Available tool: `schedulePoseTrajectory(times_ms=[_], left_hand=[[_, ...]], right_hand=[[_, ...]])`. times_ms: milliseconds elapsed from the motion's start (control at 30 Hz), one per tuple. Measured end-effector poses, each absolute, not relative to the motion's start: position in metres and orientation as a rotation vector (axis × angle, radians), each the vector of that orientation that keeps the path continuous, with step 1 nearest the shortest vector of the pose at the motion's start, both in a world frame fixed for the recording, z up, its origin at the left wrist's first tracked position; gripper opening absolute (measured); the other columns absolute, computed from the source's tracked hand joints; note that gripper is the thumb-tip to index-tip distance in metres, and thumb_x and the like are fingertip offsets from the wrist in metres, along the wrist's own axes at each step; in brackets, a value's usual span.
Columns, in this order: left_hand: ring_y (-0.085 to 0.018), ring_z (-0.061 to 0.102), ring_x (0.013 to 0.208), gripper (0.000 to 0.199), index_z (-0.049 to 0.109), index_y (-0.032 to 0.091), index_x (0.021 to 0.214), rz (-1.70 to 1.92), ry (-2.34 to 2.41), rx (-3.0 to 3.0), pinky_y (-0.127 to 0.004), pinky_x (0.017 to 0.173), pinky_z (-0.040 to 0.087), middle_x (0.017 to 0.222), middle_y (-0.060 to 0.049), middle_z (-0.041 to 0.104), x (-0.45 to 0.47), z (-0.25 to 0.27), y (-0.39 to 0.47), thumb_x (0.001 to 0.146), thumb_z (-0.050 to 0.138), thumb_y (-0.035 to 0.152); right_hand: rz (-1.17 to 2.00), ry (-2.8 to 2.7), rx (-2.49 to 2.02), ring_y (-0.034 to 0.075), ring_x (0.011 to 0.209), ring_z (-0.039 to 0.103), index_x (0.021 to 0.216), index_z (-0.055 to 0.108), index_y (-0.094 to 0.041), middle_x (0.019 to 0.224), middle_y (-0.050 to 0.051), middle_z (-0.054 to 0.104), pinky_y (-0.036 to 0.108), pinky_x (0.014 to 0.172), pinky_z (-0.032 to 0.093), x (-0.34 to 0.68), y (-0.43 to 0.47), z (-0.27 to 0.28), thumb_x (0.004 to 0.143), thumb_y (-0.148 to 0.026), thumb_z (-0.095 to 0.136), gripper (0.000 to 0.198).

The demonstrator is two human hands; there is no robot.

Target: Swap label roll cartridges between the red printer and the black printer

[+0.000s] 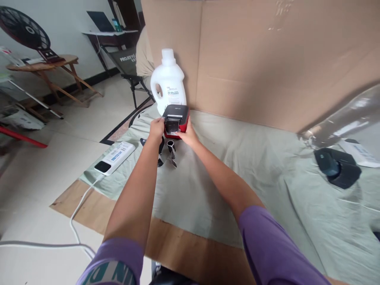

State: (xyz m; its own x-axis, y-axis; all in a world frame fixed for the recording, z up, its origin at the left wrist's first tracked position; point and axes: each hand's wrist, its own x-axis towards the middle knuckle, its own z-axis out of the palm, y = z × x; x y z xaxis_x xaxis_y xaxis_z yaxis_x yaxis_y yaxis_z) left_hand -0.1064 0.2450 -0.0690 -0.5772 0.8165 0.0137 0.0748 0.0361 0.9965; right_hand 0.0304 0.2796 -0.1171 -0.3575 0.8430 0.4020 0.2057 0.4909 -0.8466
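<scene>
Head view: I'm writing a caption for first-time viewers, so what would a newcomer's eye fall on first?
Probably the red-and-black box near the middle, held between the left hand and right hand. Next comes the big white bottle just behind it, at the left end of the tall cardboard. The dark fan on a round table stands out at upper left.

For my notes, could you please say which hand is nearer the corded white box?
Left. The left hand is right of the white box, holding the black-red device at its left; the right hand, at its right, is farther away.
</scene>
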Motion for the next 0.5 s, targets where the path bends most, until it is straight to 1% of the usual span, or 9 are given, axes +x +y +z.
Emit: schedulePoseTrajectory(times_ms=[67,100,167,200,267,300,400,500], left_hand=[[-0.018,0.064,0.084,0.026,0.064,0.013,0.080,1.665,1.676,0.984,-0.030,0.083,0.053,0.075,-0.004,0.067,-0.099,-0.066,0.237,0.090,0.055,0.035],[-0.019,0.065,0.088,0.028,0.067,0.012,0.085,1.675,1.649,1.058,-0.030,0.085,0.053,0.081,-0.005,0.070,-0.094,-0.063,0.232,0.091,0.054,0.036],[-0.022,0.065,0.105,0.034,0.070,0.011,0.100,1.663,1.579,1.267,-0.032,0.097,0.050,0.100,-0.008,0.074,-0.076,-0.052,0.218,0.092,0.052,0.039],[-0.023,0.062,0.116,0.038,0.070,0.012,0.108,1.649,1.538,1.380,-0.033,0.104,0.047,0.112,-0.008,0.074,-0.064,-0.047,0.209,0.094,0.051,0.041],[-0.023,0.051,0.135,0.045,0.066,0.015,0.124,1.616,1.447,1.543,-0.033,0.117,0.035,0.133,-0.008,0.065,-0.035,-0.041,0.185,0.097,0.047,0.044],[-0.022,0.045,0.141,0.048,0.063,0.017,0.132,1.582,1.395,1.577,-0.033,0.120,0.031,0.142,-0.007,0.059,-0.019,-0.040,0.172,0.099,0.045,0.046],[-0.020,0.033,0.149,0.054,0.048,0.023,0.148,1.504,1.226,1.621,-0.032,0.124,0.024,0.156,-0.002,0.044,0.027,-0.052,0.129,0.101,0.040,0.048],[-0.020,0.028,0.151,0.059,0.036,0.027,0.155,1.425,1.134,1.624,-0.032,0.126,0.022,0.161,0.001,0.035,0.060,-0.075,0.096,0.102,0.037,0.050]], right_hand=[[0.907,-1.760,-0.919,0.027,0.134,0.049,0.157,0.013,-0.010,0.147,0.016,0.051,0.048,0.113,0.040,0.042,0.270,-0.109,0.075,-0.048,0.080,0.113],[0.905,-1.732,-0.917,0.026,0.133,0.051,0.157,0.012,-0.012,0.147,0.016,0.051,0.046,0.112,0.041,0.051,0.264,-0.103,0.076,-0.048,0.078,0.111],[0.874,-1.707,-0.888,0.026,0.129,0.055,0.158,0.011,-0.016,0.147,0.014,0.051,0.044,0.109,0.045,0.079,0.247,-0.089,0.080,-0.048,0.075,0.106],[0.849,-1.702,-0.878,0.026,0.127,0.057,0.159,0.011,-0.019,0.147,0.013,0.051,0.043,0.107,0.048,0.096,0.236,-0.081,0.081,-0.048,0.073,0.104],[0.779,-1.703,-0.903,0.026,0.127,0.056,0.158,0.016,-0.022,0.146,0.011,0.052,0.044,0.105,0.049,0.136,0.210,-0.066,0.082,-0.048,0.071,0.097],[0.737,-1.705,-0.921,0.027,0.128,0.055,0.158,0.019,-0.023,0.147,0.011,0.051,0.045,0.106,0.049,0.156,0.194,-0.061,0.083,-0.047,0.070,0.094],[0.629,-1.735,-0.964,0.030,0.128,0.055,0.156,0.023,-0.023,0.149,0.013,0.048,0.049,0.106,0.049,0.212,0.145,-0.057,0.083,-0.042,0.070,0.089],[0.519,-1.761,-1.089,0.031,0.131,0.052,0.157,0.022,-0.023,0.149,0.015,0.048,0.051,0.109,0.045,0.248,0.100,-0.070,0.083,-0.036,0.069,0.089]])
